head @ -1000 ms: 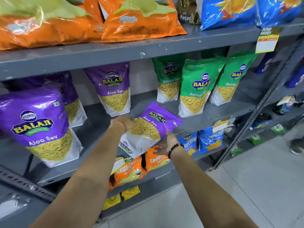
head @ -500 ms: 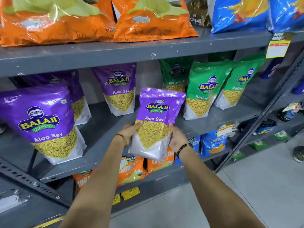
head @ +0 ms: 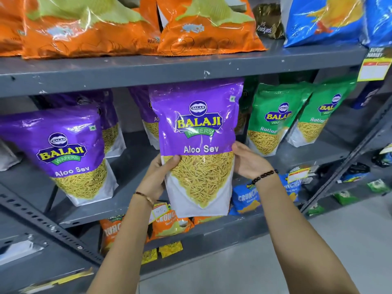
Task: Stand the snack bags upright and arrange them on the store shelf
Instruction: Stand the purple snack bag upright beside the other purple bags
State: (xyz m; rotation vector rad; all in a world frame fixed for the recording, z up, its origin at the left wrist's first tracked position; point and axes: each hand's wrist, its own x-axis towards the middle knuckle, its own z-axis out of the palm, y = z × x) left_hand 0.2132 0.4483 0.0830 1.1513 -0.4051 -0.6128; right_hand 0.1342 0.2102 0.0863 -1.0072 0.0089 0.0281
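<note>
I hold a purple Aloo Sev bag (head: 197,145) upright in front of the middle shelf (head: 135,194). My left hand (head: 158,177) grips its left edge and my right hand (head: 248,159) grips its right edge. The bag's bottom hangs past the shelf's front edge. Another purple Aloo Sev bag (head: 63,153) stands upright at the left front of that shelf. Two more purple bags (head: 110,122) stand behind, one partly hidden by the held bag. Green Ratlami bags (head: 273,119) stand upright to the right.
The upper shelf (head: 169,68) carries orange bags (head: 89,28) and blue bags (head: 324,20). A lower shelf holds orange and blue Crunchem packs (head: 246,196). A yellow price tag (head: 374,64) hangs at the upper right. A slotted upright (head: 48,225) crosses at lower left. The grey floor (head: 318,240) lies at the right.
The purple bag went from tilted flat near the shelf edge to upright, and both hands have lifted it higher and closer to the camera.
</note>
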